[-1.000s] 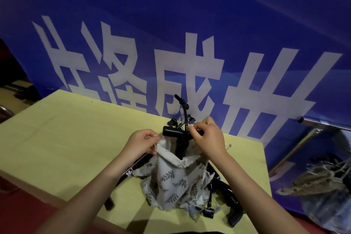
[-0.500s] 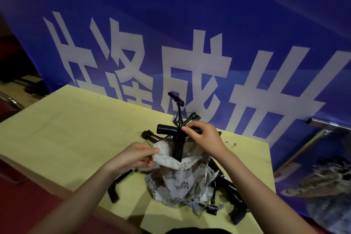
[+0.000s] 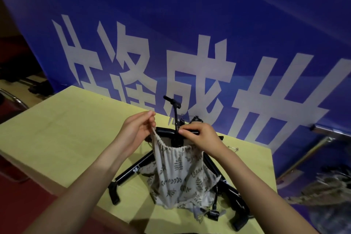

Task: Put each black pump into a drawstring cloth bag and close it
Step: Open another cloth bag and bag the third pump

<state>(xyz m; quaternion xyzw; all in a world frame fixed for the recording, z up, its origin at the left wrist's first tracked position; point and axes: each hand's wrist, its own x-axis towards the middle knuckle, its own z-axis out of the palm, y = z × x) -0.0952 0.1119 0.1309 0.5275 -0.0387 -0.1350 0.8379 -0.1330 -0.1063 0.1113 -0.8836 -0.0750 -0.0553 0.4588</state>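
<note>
A pale cloth bag (image 3: 180,173) with a leaf print stands on the yellow table (image 3: 62,135), its gathered mouth raised. A black pump stands inside it; only the T-handle (image 3: 167,131) shows above the rim. My left hand (image 3: 136,129) pinches the bag's left rim and lifts it. My right hand (image 3: 201,137) pinches the rim on the right, over the handle. Two more black pumps lie on the table, one (image 3: 133,171) at the left of the bag and one (image 3: 229,194) at the right. Another pump (image 3: 173,106) stands upright behind.
A blue banner (image 3: 190,34) with large white characters hangs right behind the table. A small safety pin (image 3: 233,148) lies near the table's right edge. A metal rail (image 3: 330,131) and blurred clutter sit at the right. The floor at the left is red.
My left hand has lifted the bag's left rim up to the handle's height. The bag's mouth now sits higher around the pump, and its rim is more gathered.
</note>
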